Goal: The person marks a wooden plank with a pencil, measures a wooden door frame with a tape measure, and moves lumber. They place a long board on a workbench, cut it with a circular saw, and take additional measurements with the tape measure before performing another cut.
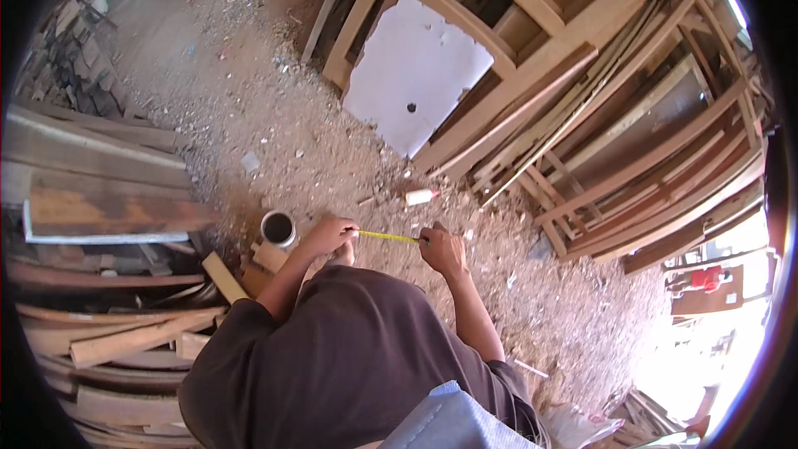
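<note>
A yellow tape measure (388,236) is drawn out in a short, nearly straight length between my two hands. My left hand (331,235) pinches its left end, fingers closed. Around the tape's right end my right hand (443,251) is closed; a small dark part shows at the fingers, and the rest of what it grips is hidden. Just left of my left hand stands an open round container (278,229) with dark contents. Beyond the tape, a white bottle with a red tip (421,197) lies on the dirt ground.
Stacked planks and offcuts (125,341) fill the left side. Wooden frames (615,141) lean in rows at the right, and a torn white sheet (416,75) with a dark hole rests against them. A person in red (708,279) is in the bright opening at far right.
</note>
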Available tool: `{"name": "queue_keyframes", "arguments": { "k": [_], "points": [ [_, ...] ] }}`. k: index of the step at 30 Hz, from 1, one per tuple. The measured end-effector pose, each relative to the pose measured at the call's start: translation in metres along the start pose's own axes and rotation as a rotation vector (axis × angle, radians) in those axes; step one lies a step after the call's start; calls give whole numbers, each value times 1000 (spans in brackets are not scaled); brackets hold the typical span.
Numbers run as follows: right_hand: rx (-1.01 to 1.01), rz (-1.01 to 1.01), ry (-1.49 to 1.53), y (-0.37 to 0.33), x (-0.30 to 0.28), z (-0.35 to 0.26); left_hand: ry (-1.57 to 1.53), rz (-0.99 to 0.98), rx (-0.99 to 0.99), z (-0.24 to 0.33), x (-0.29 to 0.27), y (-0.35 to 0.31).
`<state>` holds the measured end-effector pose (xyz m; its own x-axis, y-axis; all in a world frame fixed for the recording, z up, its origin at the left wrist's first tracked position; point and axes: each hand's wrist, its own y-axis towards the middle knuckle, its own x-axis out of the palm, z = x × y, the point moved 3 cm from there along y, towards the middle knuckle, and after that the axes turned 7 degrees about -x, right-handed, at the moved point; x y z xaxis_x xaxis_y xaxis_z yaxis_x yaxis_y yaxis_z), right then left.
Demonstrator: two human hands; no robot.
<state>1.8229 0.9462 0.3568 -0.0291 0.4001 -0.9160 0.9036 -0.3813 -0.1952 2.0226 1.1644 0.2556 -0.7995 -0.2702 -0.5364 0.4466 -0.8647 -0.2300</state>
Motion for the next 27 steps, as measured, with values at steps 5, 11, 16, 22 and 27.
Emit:
{"name": "queue_keyframes", "arguments": {
  "k": [5,11,16,22,27],
  "points": [
    [0,7,-156,134,-67,38,186,207,349,-5,-96,132],
    [-157,185,-318,287,-229,54,346,389,233,-58,-193,239],
    [-308,137,-557,459,-339,29,267,484,85,-123,-249,327],
    [-555,119,-713,732,-383,20,82,510,-61,-181,-319,455],
    [-614,9,-708,933,-389,20,-57,756,-168,-254,-375,587]
  ]
}}
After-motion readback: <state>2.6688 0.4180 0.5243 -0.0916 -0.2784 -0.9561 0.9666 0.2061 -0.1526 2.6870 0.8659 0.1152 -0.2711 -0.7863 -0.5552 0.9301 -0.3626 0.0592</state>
